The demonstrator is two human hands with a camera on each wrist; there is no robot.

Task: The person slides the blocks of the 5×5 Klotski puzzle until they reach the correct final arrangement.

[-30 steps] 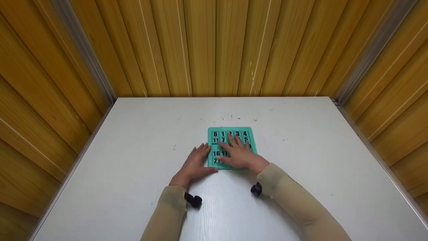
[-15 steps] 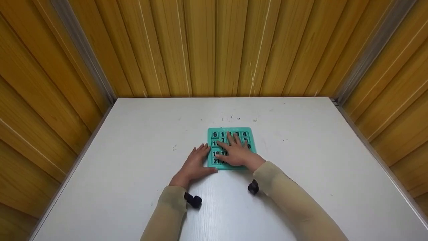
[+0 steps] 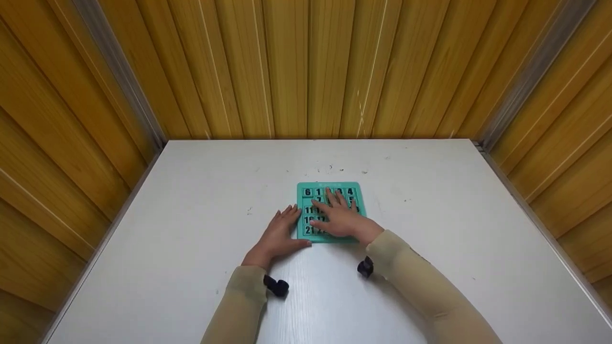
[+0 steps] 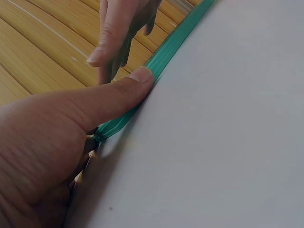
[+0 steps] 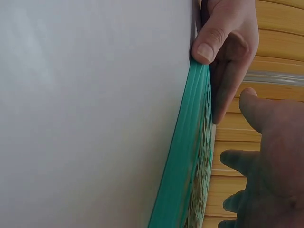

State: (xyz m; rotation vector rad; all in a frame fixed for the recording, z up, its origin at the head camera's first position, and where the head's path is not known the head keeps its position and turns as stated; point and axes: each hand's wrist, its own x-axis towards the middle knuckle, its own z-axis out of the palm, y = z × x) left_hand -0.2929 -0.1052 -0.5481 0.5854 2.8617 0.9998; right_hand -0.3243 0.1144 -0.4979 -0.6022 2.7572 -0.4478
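A turquoise sliding number puzzle (image 3: 307, 192) lies flat on the white table, its tiles printed with black numbers. My left hand (image 3: 278, 235) holds its near-left corner, thumb on the near edge and fingers along the left side. Over the tiles my right hand (image 3: 342, 220) spreads its fingers, the index fingertip near a gap in the left column, below 6 and above 11. Whether that fingertip touches a tile is unclear. The right hand hides several middle and right tiles. In the left wrist view the thumb (image 4: 126, 88) presses the puzzle's edge (image 4: 166, 54).
The white table (image 3: 430, 200) extends around the puzzle, with small dark marks (image 3: 341, 170) beyond it. Yellow wood-look panels (image 3: 306, 71) rise behind and at both sides. A small black camera (image 3: 277, 286) sits on the left wrist, another camera (image 3: 366, 267) on the right.
The 11 tile has slid toward me, from the second row to the third, so the gap is now above it. My right hand has shifted only slightly; the left has stayed put.
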